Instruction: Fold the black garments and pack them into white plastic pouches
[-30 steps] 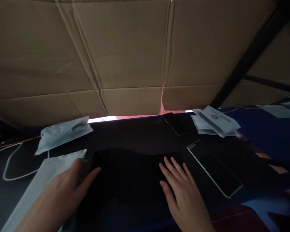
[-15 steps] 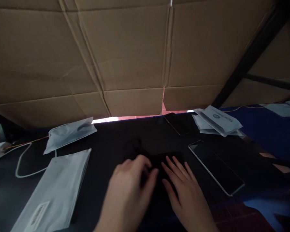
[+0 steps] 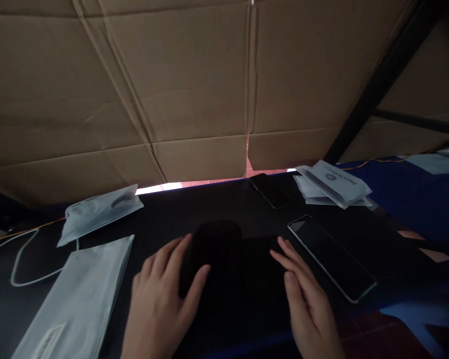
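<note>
A soft-looking black item (image 3: 217,254), perhaps cloth, lies between my two hands; against the black table its outline and kind are hard to make out. My left hand (image 3: 162,286) rests at its left edge, with thumb and fingers apart and the fingertips against the dark material. To the right, my right hand (image 3: 305,294) is turned on its side with fingers stretched out, holding nothing. A smartphone (image 3: 331,257) with a dark screen and light edge lies just beyond the right hand. Farther back is a second dark phone (image 3: 271,191).
White zip pouches (image 3: 77,294) lie on the left, one with a label, and another pouch (image 3: 101,212) sits behind them near a white cable (image 3: 17,264). Printed white packets (image 3: 335,182) are stacked at the back right. A cardboard sheet (image 3: 194,89) stands behind the black table (image 3: 164,207).
My hands have moved apart: the left moved left and opened from its pinch, the right lifted off the black item and turned sideways. The bunched dark material now looks more spread out.
</note>
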The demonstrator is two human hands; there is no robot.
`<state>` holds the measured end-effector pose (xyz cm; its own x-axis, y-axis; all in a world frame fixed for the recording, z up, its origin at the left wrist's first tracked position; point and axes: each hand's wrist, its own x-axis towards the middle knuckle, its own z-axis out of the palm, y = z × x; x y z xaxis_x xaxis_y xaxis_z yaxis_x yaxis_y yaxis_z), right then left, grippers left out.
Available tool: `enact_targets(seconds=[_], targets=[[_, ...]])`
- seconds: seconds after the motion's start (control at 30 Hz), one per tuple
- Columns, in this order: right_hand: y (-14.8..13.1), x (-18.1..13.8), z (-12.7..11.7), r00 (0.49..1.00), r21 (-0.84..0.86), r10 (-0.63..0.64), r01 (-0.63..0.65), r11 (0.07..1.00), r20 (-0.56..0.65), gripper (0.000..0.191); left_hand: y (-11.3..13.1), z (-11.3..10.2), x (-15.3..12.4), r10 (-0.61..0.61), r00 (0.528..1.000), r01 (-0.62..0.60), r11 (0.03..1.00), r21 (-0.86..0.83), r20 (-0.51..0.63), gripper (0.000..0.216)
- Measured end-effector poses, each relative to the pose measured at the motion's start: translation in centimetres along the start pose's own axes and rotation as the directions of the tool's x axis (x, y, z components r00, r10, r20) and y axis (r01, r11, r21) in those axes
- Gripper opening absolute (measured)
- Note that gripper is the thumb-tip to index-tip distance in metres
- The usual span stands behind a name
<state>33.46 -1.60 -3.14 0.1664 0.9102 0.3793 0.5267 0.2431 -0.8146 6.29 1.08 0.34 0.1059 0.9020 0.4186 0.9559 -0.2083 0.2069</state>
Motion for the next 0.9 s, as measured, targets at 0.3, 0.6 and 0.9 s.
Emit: enact_targets(seconds=[0.3,0.6,0.9], targets=[[0.4,0.0,-0.3,0.991,0.133,0.135,-0.130,0.982,-0.024,0.037,-1.1,-2.7,0.7,-0.118,0.962,0.204,0.911,-0.360,0.246,0.054],[1.0,-0.1,-0.2,0.989,0.213,0.150,-0.145,0.966,-0.007,0.036,5.0,-2.5,2.9,0.085,0.994,-0.098,0.964,-0.247,-0.065,0.044],[0.7,-0.1,-0.2,0.993,0.192,0.115,-0.114,0.975,0.003,0.036,4.7,1.3,-0.9,0.329,0.944,-0.329,0.944,-0.006,0.009,0.074]])
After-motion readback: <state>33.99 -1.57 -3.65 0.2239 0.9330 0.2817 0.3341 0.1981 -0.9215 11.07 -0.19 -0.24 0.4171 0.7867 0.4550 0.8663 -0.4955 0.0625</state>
